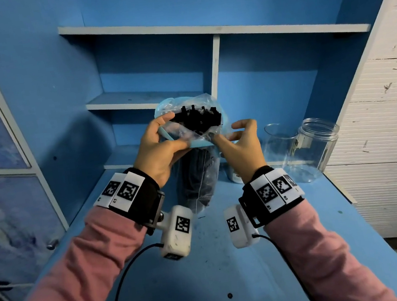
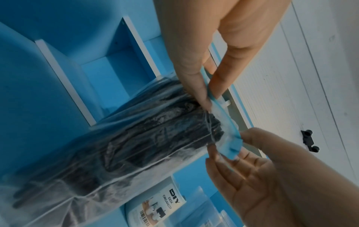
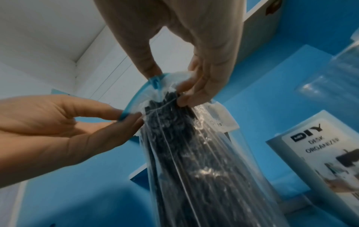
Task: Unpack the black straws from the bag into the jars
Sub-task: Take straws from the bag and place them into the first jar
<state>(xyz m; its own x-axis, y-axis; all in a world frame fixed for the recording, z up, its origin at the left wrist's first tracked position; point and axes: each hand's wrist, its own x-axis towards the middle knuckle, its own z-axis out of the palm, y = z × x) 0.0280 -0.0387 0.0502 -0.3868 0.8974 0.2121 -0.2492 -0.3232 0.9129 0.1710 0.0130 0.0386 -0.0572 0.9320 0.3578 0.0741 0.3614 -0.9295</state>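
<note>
- Bag [image 1: 197, 176]: clear plastic, with a blue zip strip [image 2: 221, 110] along its mouth. It is held upright above the blue table [image 1: 233, 260], and its mouth is parted.
- Black straws [image 1: 200, 118]: a dense bundle standing upright inside the bag. Their top ends show at the open mouth in the head view. None are in a jar.
- Left hand [image 1: 159, 150]: thumb and fingers curled around the left side of the bag's mouth, pinching the blue strip. The left wrist view shows the strip caught between thumb and fingertips [image 2: 202, 95].
- Right hand [image 1: 241, 144]: pinches the right end of the mouth between thumb and forefinger. The right wrist view shows the blue strip held at the fingertips [image 3: 134, 118], with the remaining fingers loosely extended.
- Zip slider [image 3: 156, 82]: a small blue tab on the strip, beside the left thumb in the right wrist view.
- Clear jar [image 1: 312, 149]: upright on the table to the right of the bag, near the white wall panel [image 1: 380, 124], with nothing seen inside it.
- Second clear jar [image 1: 277, 139]: just left of the first, at the rear edge of the table, partly hidden.
- Labelled container [image 2: 161, 205]: marked "DIY DESK ORGANIZER", standing on the table behind the bag and close to the jars.
- Shelf unit [image 1: 214, 71]: blue with white edges, rising behind the table.
- Wrist bands [image 1: 131, 190]: black, bearing square printed markers, worn over pink sleeves [image 1: 70, 283].
</note>
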